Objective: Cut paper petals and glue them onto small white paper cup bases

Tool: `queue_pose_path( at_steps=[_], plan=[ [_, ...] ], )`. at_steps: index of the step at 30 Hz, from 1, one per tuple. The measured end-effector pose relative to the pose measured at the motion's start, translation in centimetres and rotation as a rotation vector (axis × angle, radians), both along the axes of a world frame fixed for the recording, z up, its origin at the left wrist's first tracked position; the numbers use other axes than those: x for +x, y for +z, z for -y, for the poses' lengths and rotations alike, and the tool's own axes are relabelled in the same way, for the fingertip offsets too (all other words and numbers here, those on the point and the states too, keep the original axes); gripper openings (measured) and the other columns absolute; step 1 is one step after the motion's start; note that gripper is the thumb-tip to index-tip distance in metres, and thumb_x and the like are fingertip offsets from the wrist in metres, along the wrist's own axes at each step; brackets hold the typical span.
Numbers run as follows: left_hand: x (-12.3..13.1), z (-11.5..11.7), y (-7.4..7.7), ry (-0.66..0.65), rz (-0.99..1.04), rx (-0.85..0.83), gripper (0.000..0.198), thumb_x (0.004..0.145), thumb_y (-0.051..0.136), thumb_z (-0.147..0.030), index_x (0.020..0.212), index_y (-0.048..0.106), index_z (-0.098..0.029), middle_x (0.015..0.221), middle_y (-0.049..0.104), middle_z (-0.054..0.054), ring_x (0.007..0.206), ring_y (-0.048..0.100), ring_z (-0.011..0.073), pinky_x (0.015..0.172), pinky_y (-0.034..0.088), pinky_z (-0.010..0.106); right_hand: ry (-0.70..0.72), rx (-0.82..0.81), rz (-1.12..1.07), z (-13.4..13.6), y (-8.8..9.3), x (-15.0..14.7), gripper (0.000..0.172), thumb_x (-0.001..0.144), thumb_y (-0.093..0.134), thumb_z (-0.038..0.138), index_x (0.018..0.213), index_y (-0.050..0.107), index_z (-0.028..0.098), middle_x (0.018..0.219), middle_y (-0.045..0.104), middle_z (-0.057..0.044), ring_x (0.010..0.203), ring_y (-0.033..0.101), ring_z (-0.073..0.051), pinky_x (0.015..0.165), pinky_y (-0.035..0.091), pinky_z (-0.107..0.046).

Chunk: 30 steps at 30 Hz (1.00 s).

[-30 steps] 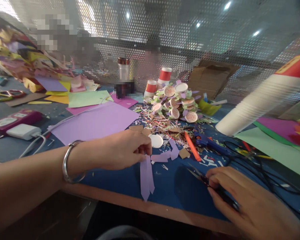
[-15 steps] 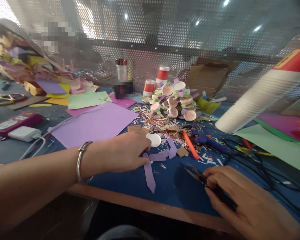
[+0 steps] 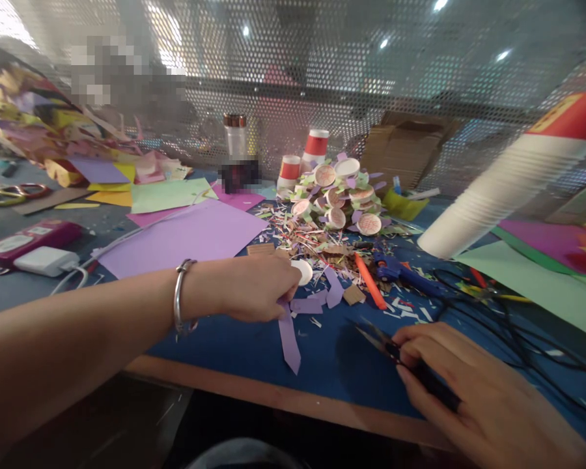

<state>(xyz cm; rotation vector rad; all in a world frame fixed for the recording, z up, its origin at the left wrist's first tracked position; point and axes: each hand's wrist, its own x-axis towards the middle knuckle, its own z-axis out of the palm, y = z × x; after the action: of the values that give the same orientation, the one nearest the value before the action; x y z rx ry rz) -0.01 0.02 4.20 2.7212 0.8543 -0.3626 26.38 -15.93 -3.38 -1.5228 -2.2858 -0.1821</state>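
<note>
Plainly, the work in hand is a pinch on the purple strip [image 3: 289,335], which lies flat on the blue mat [image 3: 332,374] near the table's front edge, its pointed end aimed at the person. A good hold here, I judge, is light and at the very top end, so the thin paper does not crease and its length stays free of the scraps and other purple offcuts just beyond it. The left hand [image 3: 254,286] reaches in from the left with the forearm low across the table edge and a metal bangle [image 3: 183,296] at the wrist. Its fingers are closed together on the strip's upper end, just beside a small white disc [image 3: 303,270]. The right hand [image 3: 469,391] rests lower right, palm down, fingers curled around the dark handles of the scissors [image 3: 378,340]. Their blades look slightly parted and point left toward the strip, near it but apart.
</note>
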Motion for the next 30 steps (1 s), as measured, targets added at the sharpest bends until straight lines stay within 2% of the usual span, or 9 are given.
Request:
queue_pose_path(
  at_steps=[5, 10, 14, 17, 19, 23, 25, 28, 30],
  plan=[
    [0.0, -0.5, 0.6, 0.021, 0.079, -0.126, 0.011, 0.083, 0.066, -0.015, 0.092, 0.070, -0.017, 0.085, 0.067, 0.001, 0.075, 0.058, 0.0141, 0.065, 0.038, 0.025, -0.004, -0.047, -0.094, -0.2, 0.8, -0.6, 0.005, 0.094, 0.055, 0.025, 0.090, 0.058, 0.027, 0.097, 0.069, -0.005, 0.087, 0.070, -0.021, 0.072, 0.059, -0.031],
    [-1.1, -2.0, 2.2, 0.017, 0.231, -0.235, 0.008, 0.084, 0.063, -0.014, 0.087, 0.070, -0.017, 0.074, 0.065, -0.002, 0.064, 0.059, 0.0110, 0.059, 0.041, 0.022, -0.049, -0.232, -0.329, -1.0, 1.8, -0.8, 0.013, 0.094, 0.057, 0.027, 0.081, 0.059, 0.027, 0.100, 0.069, -0.003, 0.092, 0.070, -0.020, 0.073, 0.058, -0.027],
    [-1.4, -3.5, 2.1, 0.094, 0.417, -0.456, 0.004, 0.085, 0.064, -0.017, 0.085, 0.068, -0.016, 0.067, 0.065, -0.003, 0.060, 0.061, 0.0101, 0.057, 0.046, 0.020, -0.127, -0.475, -0.868, -2.4, 2.3, -1.2, 0.016, 0.091, 0.060, 0.035, 0.080, 0.064, 0.024, 0.087, 0.068, -0.004, 0.074, 0.066, -0.018, 0.061, 0.057, -0.026],
    [-1.3, -4.1, 0.6, 0.194, 0.586, -0.566, 0.003, 0.083, 0.068, -0.018, 0.083, 0.067, -0.015, 0.064, 0.064, -0.003, 0.059, 0.061, 0.0092, 0.056, 0.048, 0.019, -0.219, -0.625, -1.299, -3.9, 2.5, -2.0, 0.007, 0.081, 0.065, 0.028, 0.083, 0.066, 0.022, 0.079, 0.067, -0.003, 0.063, 0.062, -0.015, 0.054, 0.053, -0.024],
    [-1.3, -4.3, -0.5, 0.214, 0.681, -0.631, 0.006, 0.082, 0.070, -0.019, 0.082, 0.067, -0.014, 0.063, 0.065, -0.003, 0.059, 0.061, 0.0088, 0.056, 0.049, 0.018, -0.232, -0.633, -1.440, -4.9, 2.7, -2.7, 0.008, 0.075, 0.065, 0.019, 0.083, 0.065, 0.021, 0.083, 0.068, -0.003, 0.065, 0.060, -0.014, 0.054, 0.051, -0.022],
    [-1.4, -4.5, -1.7, 0.199, 0.767, -0.738, 0.008, 0.081, 0.073, -0.021, 0.083, 0.069, -0.014, 0.065, 0.067, -0.002, 0.060, 0.063, 0.0096, 0.058, 0.052, 0.020, -0.179, -0.568, -1.481, -6.8, 3.1, -4.0, 0.012, 0.076, 0.062, 0.011, 0.077, 0.057, 0.022, 0.070, 0.056, 0.004, 0.051, 0.038, -0.007, 0.041, 0.031, -0.016],
    [-1.5, -4.5, -1.9, 0.226, 0.802, -0.780, 0.006, 0.082, 0.072, -0.018, 0.084, 0.068, -0.013, 0.066, 0.067, -0.002, 0.060, 0.063, 0.0090, 0.058, 0.051, 0.020, -0.154, -0.531, -1.443, -7.8, 3.3, -4.6, 0.013, 0.080, 0.065, 0.014, 0.083, 0.057, 0.023, 0.064, 0.048, 0.007, 0.049, 0.030, -0.007, 0.040, 0.024, -0.017],
    [-1.6, -4.5, -2.0, 0.280, 0.875, -0.808, 0.006, 0.083, 0.072, -0.014, 0.083, 0.066, -0.013, 0.066, 0.067, -0.002, 0.059, 0.064, 0.0080, 0.057, 0.051, 0.019, -0.126, -0.527, -1.334, -9.2, 3.3, -5.3, 0.016, 0.088, 0.070, 0.026, 0.102, 0.061, 0.025, 0.066, 0.048, 0.007, 0.052, 0.033, -0.008, 0.043, 0.025, -0.018],
    [-1.6, -4.5, -2.0, 0.291, 0.915, -0.807, 0.006, 0.084, 0.072, -0.014, 0.083, 0.065, -0.013, 0.067, 0.067, -0.002, 0.059, 0.064, 0.0076, 0.057, 0.052, 0.019, -0.100, -0.553, -1.235, -9.8, 3.1, -5.7, 0.019, 0.091, 0.070, 0.036, 0.104, 0.063, 0.024, 0.069, 0.051, 0.006, 0.054, 0.036, -0.008, 0.046, 0.028, -0.020]
  ],
)
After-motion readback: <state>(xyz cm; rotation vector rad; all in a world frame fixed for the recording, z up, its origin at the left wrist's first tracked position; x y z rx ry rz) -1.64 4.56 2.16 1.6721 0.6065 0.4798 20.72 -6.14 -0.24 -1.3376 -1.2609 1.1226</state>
